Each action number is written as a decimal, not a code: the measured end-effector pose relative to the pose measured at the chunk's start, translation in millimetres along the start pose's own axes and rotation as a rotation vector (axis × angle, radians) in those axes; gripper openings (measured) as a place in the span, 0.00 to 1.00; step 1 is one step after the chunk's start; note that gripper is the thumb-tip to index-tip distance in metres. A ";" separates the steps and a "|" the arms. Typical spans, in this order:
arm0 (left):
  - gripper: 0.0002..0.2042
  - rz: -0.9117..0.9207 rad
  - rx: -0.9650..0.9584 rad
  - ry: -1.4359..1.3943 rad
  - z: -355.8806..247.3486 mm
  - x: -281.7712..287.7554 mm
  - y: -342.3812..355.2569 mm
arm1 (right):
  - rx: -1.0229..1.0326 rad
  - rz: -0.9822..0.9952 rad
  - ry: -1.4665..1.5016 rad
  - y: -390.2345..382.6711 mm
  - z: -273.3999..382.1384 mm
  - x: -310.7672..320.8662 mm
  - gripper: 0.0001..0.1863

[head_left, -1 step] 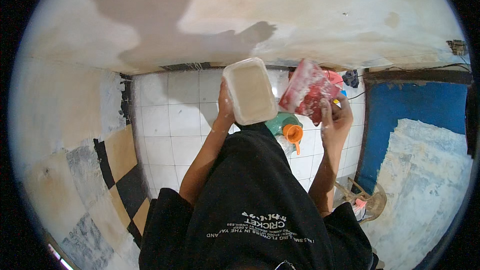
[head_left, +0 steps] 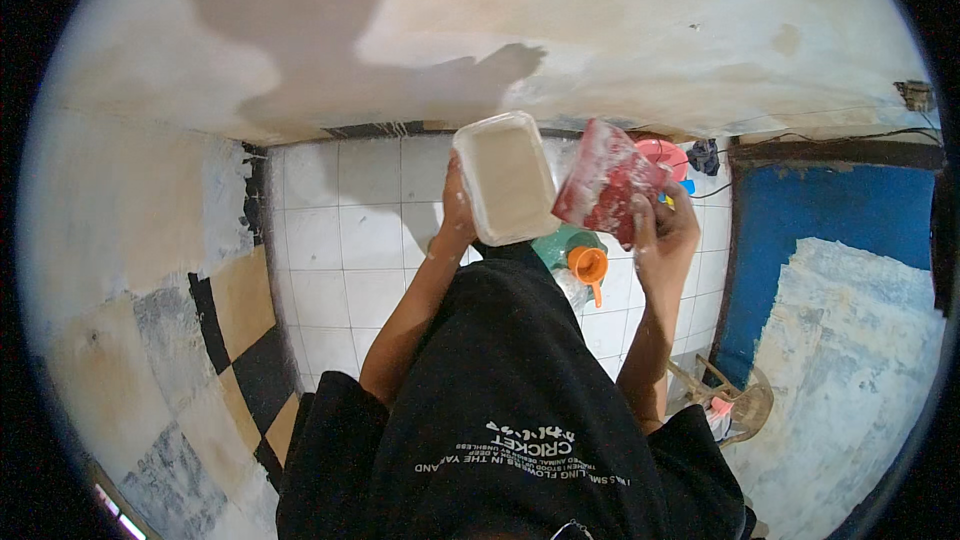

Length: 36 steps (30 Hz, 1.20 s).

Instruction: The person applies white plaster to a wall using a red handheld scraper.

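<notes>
My left hand (head_left: 458,210) is closed on the side of a rectangular white plastic tub (head_left: 548,212), fingers mostly hidden beneath it. A smooth cream-coloured paste (head_left: 508,178) fills the tub's inside. Just right of the tub, a red flat scraper (head_left: 612,185) smeared with white paste is pinched between the thumb and fingers of my right hand (head_left: 666,232). The scraper's lower left corner is close to the tub's right edge; whether they touch, I cannot tell.
A pale, patchy wall (head_left: 640,30) rises in front. Below, on white floor tiles (head_left: 367,237), are an orange dipper (head_left: 588,264), a green container (head_left: 556,243) and a pink basin (head_left: 664,154). A blue panel (head_left: 800,205) stands right, with a wooden stool (head_left: 748,410) near it.
The tub has shifted slightly right and up in my left hand. My right hand has brought the scraper a little left, nearer the tub.
</notes>
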<state>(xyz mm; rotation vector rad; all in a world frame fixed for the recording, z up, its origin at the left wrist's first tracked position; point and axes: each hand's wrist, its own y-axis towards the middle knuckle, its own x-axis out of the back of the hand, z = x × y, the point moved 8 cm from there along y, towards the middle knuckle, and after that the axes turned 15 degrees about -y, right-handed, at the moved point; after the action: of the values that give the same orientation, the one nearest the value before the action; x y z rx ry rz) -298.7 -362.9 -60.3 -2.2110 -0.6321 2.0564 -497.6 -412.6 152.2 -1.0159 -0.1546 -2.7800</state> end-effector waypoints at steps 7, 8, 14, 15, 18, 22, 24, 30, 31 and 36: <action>0.28 0.001 -0.004 0.066 -2.0 -2.4 -21.1 | 0.311 0.096 -0.460 -9.2 48.2 -78.7 0.14; 0.28 0.008 0.014 0.038 -0.3 -0.3 -22.3 | 0.252 0.088 -0.495 -8.9 46.5 -83.0 0.13; 0.27 0.063 0.009 0.046 2.7 -8.1 -33.2 | 0.269 0.089 -0.642 -18.5 30.2 -105.6 0.12; 0.27 0.065 0.004 0.067 2.6 -8.5 -33.9 | 0.283 0.081 -0.608 -20.3 27.2 -108.2 0.12; 0.26 0.071 -0.007 0.122 2.0 -6.9 -33.1 | 0.315 0.052 -0.530 -22.0 23.9 -107.2 0.13; 0.25 0.055 -0.006 0.142 2.8 -6.1 -26.8 | 0.259 0.031 -0.559 -15.0 19.8 -93.2 0.12; 0.25 0.053 -0.030 0.167 4.9 -12.1 -21.7 | 0.188 0.060 -0.614 -8.2 17.8 -92.6 0.12; 0.24 0.053 -0.081 0.267 15.1 -35.0 4.2 | 0.149 0.152 -0.489 30.1 1.9 -94.5 0.12; 0.24 0.058 -0.081 0.277 17.4 -37.5 10.2 | 0.154 0.131 -0.457 36.3 -0.5 -89.7 0.12; 0.26 0.062 -0.080 0.301 35.1 -37.5 44.5 | 0.136 0.062 -0.354 61.8 -20.7 -54.1 0.10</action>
<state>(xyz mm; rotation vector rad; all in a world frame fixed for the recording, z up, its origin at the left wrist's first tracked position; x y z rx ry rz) -322.3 -424.2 -42.8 -2.5438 -0.6327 1.6971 -457.5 -469.4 103.7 -1.4388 -0.3466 -2.4717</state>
